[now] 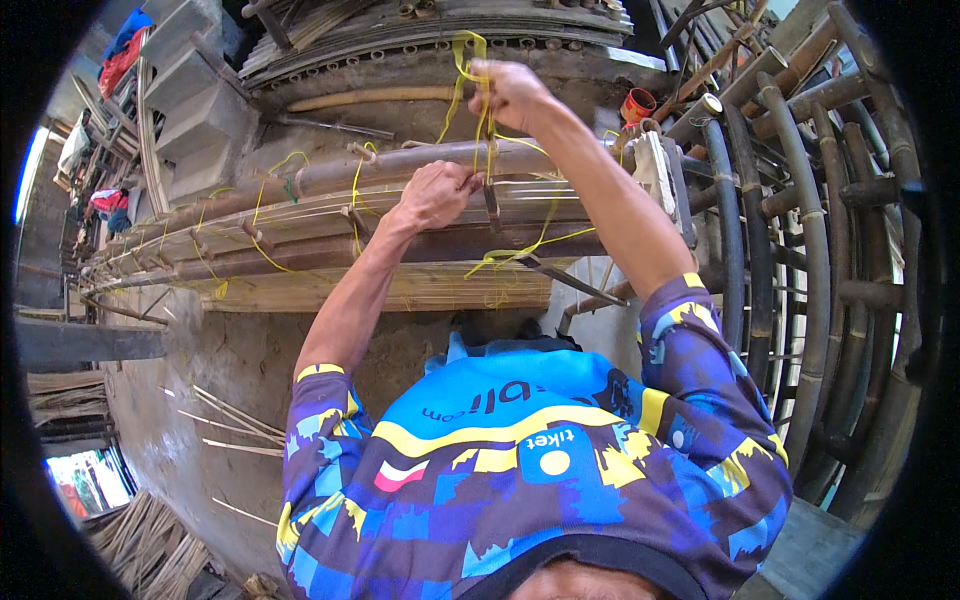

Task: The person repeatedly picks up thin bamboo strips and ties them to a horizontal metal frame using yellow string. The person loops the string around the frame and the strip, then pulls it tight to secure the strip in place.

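My right hand (512,95) is raised over the far side of a long bamboo frame. Its fingers are closed on yellow plastic twine (463,55), which loops above them and hangs down toward the frame. Nearer to me, my left hand (438,194) is closed above the thin pale slats laid along the frame. Its fingertips touch or nearly touch a dark upright peg (491,205); what they pinch is hidden. Thick bamboo poles (440,245) run along the frame's length. More twine (490,262) lies loose on the near pole.
Slatted bamboo sheeting (400,290) hangs at the frame's near side. A red can (637,105) stands by the frame's right end. Bamboo racks (800,230) crowd the right. Grey concrete blocks (205,120) stand far left. Loose strips (235,420) lie on the floor at left.
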